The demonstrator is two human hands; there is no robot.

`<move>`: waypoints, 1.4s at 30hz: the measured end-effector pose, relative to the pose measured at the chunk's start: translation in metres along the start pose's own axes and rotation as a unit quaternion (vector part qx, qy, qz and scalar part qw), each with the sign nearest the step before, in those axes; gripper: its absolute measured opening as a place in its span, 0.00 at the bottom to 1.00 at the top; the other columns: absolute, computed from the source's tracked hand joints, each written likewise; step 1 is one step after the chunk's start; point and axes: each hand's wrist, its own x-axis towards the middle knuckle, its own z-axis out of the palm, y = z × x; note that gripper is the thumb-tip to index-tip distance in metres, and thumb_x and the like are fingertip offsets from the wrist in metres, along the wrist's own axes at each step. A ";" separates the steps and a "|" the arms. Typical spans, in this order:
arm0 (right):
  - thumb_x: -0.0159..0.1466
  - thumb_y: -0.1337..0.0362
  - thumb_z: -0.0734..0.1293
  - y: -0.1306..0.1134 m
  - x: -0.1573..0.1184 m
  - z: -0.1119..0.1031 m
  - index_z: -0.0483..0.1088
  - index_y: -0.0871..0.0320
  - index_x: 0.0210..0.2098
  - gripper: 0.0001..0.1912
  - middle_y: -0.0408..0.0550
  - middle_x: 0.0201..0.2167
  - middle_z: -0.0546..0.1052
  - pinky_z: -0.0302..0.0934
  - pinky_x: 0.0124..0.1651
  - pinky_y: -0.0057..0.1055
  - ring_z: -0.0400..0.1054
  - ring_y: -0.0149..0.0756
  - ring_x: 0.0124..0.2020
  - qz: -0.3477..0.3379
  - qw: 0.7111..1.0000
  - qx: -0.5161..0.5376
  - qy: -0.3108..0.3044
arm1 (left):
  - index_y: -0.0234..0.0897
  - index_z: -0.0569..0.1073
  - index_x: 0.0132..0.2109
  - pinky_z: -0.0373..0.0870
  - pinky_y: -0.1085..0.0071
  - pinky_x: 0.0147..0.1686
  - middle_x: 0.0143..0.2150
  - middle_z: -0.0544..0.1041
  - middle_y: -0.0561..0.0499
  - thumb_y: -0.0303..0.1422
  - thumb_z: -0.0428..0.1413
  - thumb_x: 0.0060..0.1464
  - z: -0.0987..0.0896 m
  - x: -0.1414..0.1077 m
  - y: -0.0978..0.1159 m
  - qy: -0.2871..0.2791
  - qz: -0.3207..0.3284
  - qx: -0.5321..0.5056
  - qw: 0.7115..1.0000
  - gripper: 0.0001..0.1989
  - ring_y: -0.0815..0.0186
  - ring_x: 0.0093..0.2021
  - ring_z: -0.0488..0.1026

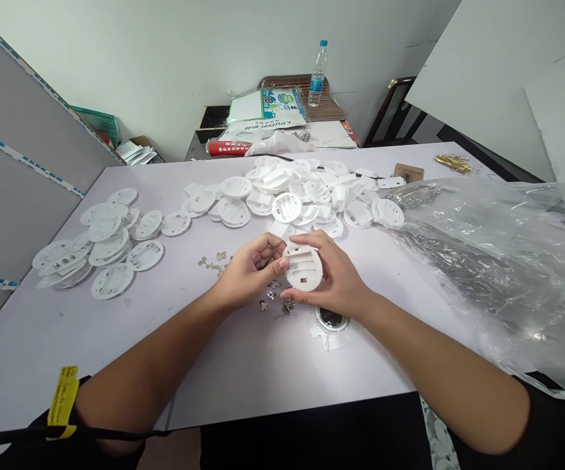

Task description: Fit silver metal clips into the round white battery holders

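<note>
A round white plastic disc point(305, 267) with slots is held up over the middle of the table. My right hand point(336, 271) grips it around its right side, thumb below and fingers above. At the disc's left edge, my left hand point(253, 271) is closed, its thumb and fingers pinched; any small part between them is too small to make out. Beneath and between the hands lie small metal pieces point(287, 307), with more point(213, 261) left of my left hand. A round dark object with a clear rim point(332, 318) sits under my right hand.
Many white discs point(287, 207) are heaped at the table's back, and another pile point(109, 251) lies left. A large clear plastic bag point(498, 261) covers the right side. Gold pieces point(453, 163) lie at the back right. Behind stands a water bottle point(318, 75).
</note>
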 end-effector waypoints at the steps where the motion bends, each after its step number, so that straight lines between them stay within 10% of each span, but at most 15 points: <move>1: 0.55 0.54 0.79 0.000 0.001 -0.001 0.62 0.49 0.60 0.38 0.51 0.49 0.70 0.69 0.45 0.40 0.68 0.44 0.48 -0.017 1.000 -0.002 0.006 | 0.37 0.70 0.45 0.67 0.79 0.32 0.36 0.72 0.53 0.43 0.63 0.56 0.001 -0.001 0.001 -0.019 -0.005 -0.009 1.000 0.17 0.75 0.32 0.69; 10: 0.57 0.60 0.76 0.001 -0.001 -0.001 0.60 0.51 0.58 0.33 0.49 0.46 0.71 0.67 0.46 0.39 0.68 0.40 0.44 -0.057 0.997 -0.040 -0.021 | 0.37 0.68 0.38 0.62 0.79 0.28 0.28 0.67 0.57 0.41 0.63 0.57 0.002 -0.001 0.000 -0.021 0.001 0.062 0.998 0.14 0.76 0.28 0.63; 15: 0.57 0.59 0.75 0.004 0.001 -0.010 0.62 0.53 0.52 0.28 0.49 0.45 0.72 0.66 0.46 0.38 0.69 0.42 0.45 -0.034 0.997 -0.055 -0.046 | 0.41 0.70 0.51 0.59 0.77 0.27 0.35 0.74 0.54 0.47 0.57 0.60 0.000 -0.005 0.001 0.016 0.011 0.232 0.972 0.18 0.75 0.25 0.63; 26: 0.55 0.67 0.71 0.013 0.005 -0.017 0.60 0.55 0.42 0.19 0.48 0.41 0.71 0.62 0.43 0.38 0.66 0.42 0.42 0.017 0.966 -0.201 -0.162 | 0.46 0.79 0.44 0.48 0.75 0.25 0.38 0.77 0.55 0.23 0.48 0.58 -0.008 -0.002 -0.023 -0.006 0.174 0.597 0.783 0.18 0.74 0.28 0.64; 42: 0.55 0.69 0.71 0.012 0.005 -0.016 0.57 0.54 0.41 0.20 0.48 0.41 0.69 0.64 0.39 0.37 0.66 0.41 0.41 0.030 0.968 -0.180 -0.172 | 0.46 0.81 0.44 0.49 0.74 0.25 0.38 0.78 0.53 0.21 0.48 0.54 -0.009 -0.002 -0.030 0.000 0.192 0.561 0.805 0.21 0.74 0.27 0.64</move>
